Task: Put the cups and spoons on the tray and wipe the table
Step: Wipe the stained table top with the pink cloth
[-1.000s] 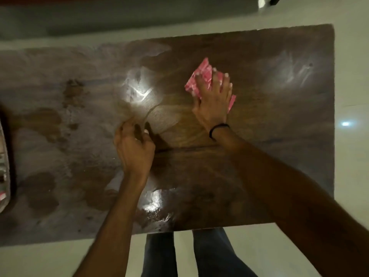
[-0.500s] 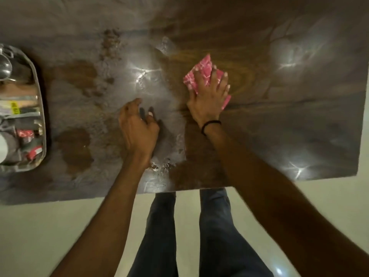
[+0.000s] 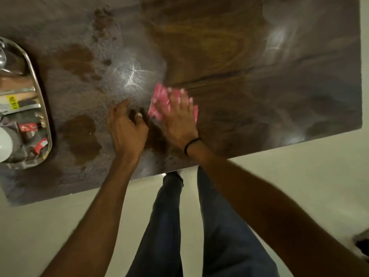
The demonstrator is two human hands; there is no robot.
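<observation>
A pink patterned cloth [image 3: 159, 100] lies on the dark wooden table [image 3: 249, 66]. My right hand [image 3: 179, 116] presses flat on the cloth with straight fingers. My left hand [image 3: 125, 128] rests on the table just left of the cloth, fingers loosely curled and holding nothing. At the left edge stands a steel tray [image 3: 43, 120] with a white cup [image 3: 5, 144], spoons and small packets in it. The left half of the table is dusty grey with brown wet patches [image 3: 79, 134]; the right half looks dark and shiny.
The table's near edge runs diagonally just behind my wrists, with pale floor below it. My legs in dark trousers [image 3: 169, 226] stand at that edge. A dark object [image 3: 362, 244] sits on the floor at the far right.
My right hand has slid the pink cloth toward me and a little left, close to my left hand. The view has shifted left, bringing more of the tray in.
</observation>
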